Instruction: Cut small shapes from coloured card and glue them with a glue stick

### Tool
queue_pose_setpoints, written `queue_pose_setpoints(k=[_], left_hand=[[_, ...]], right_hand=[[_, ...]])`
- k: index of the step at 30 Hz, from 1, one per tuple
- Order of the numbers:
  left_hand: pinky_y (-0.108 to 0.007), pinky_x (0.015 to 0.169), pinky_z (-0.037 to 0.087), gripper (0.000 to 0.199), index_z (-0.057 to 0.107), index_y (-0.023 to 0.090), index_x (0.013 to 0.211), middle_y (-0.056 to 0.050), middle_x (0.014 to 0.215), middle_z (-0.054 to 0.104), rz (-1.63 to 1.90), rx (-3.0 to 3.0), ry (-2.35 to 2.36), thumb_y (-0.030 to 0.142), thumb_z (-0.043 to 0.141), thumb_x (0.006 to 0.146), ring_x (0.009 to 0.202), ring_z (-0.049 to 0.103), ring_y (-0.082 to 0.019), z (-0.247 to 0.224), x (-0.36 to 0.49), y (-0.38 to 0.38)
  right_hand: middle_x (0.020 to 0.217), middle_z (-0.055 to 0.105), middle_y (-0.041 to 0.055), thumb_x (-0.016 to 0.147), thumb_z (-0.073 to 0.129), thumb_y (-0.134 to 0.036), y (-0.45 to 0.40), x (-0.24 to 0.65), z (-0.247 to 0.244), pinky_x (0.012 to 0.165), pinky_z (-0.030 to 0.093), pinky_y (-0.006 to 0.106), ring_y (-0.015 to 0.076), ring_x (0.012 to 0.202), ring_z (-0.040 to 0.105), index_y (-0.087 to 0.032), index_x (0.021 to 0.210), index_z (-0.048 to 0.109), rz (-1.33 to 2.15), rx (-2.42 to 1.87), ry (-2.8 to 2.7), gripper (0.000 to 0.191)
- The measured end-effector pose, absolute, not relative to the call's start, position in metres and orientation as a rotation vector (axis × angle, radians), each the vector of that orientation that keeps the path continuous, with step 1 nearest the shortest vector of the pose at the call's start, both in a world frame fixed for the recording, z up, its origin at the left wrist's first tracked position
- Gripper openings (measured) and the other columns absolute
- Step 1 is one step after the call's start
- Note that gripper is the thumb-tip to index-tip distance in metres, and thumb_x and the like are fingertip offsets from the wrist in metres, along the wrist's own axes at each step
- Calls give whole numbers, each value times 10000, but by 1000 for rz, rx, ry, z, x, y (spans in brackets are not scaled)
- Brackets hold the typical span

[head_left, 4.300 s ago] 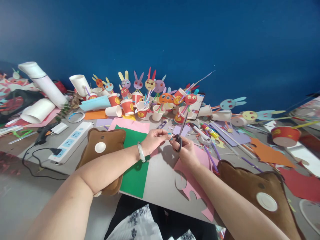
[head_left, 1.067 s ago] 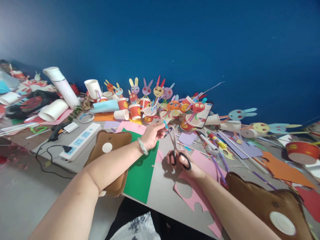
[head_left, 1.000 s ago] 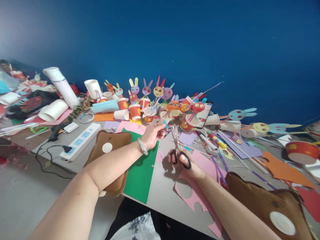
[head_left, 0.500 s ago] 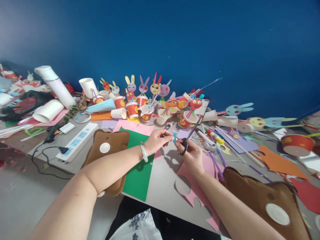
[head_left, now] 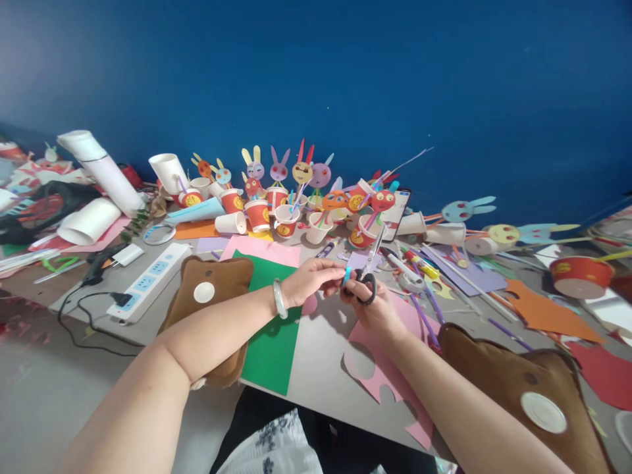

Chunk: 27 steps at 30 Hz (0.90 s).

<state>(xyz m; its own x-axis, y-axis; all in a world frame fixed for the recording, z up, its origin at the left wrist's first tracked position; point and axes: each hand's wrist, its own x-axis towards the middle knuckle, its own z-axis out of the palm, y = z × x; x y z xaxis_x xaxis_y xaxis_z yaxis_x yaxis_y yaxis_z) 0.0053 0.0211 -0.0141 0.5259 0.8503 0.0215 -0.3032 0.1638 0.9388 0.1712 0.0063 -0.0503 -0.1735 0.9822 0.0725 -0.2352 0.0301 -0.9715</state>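
My left hand (head_left: 320, 279), with a pale bangle on its wrist, pinches a small blue piece of paper (head_left: 347, 275). Close against it, my right hand (head_left: 374, 306) grips black-handled scissors (head_left: 366, 288) by their handles. The blades point up and away from me, slightly apart, and the blue piece is beside the handles rather than between the blades. Fingers of both hands meet around the piece and partly hide it. Below the right forearm lies pink paper (head_left: 390, 359) with round holes cut out. Green paper (head_left: 271, 342) is under the left wrist.
Paper cups with rabbit-faced figures (head_left: 302, 172) line the back by the blue wall. Brown cushions (head_left: 523, 388) flank the work spot. A power strip (head_left: 151, 282) with a black cable is at left. A phone (head_left: 396, 212) leans among the cups; markers (head_left: 419, 262) and straws lie right.
The scissors have turned in my right hand, so the blades now show spread and more upright. Both hands stay together at the blue piece. The view has shifted slightly.
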Motion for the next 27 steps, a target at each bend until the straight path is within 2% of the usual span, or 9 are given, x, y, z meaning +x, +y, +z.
queue_pose_setpoints(k=[7,10,17,23,27], left_hand=[[-221,497,318,376,714,109,920,-26,702,611,837,1099,552,415,757,705,494,456,-46,-16,4,21],[-219,499,321,363,713,119,909,-14,682,602,865,1115,561,414,763,703,500,459,-47,-18,4,22],[-227,512,372,346,700,117,858,-24,691,613,869,1099,543,406,772,683,520,489,-63,-14,4,21],[-238,512,395,338,702,134,873,-18,698,621,851,1116,525,393,770,667,502,500,-65,-11,2,20],[-224,497,372,354,701,142,888,-19,705,633,882,1171,542,419,771,678,496,484,-55,-16,3,21]], right_hand=[[615,495,-13,748,709,-375,10,171,-46,538,371,285,123,567,432,-194,637,573,1601,-835,-1155,252],[614,477,-14,738,711,-402,9,171,-44,527,360,288,124,561,407,-201,644,571,1623,-869,-1130,263],[564,432,-19,706,721,-429,8,172,-37,510,316,282,107,526,368,-192,528,494,1694,-817,-1092,374],[586,465,-7,698,702,-473,8,174,-38,532,360,293,124,549,398,-202,538,496,1691,-837,-1128,376],[594,475,-8,717,690,-478,7,172,-36,517,333,288,119,535,392,-200,573,525,1689,-833,-1146,354]])
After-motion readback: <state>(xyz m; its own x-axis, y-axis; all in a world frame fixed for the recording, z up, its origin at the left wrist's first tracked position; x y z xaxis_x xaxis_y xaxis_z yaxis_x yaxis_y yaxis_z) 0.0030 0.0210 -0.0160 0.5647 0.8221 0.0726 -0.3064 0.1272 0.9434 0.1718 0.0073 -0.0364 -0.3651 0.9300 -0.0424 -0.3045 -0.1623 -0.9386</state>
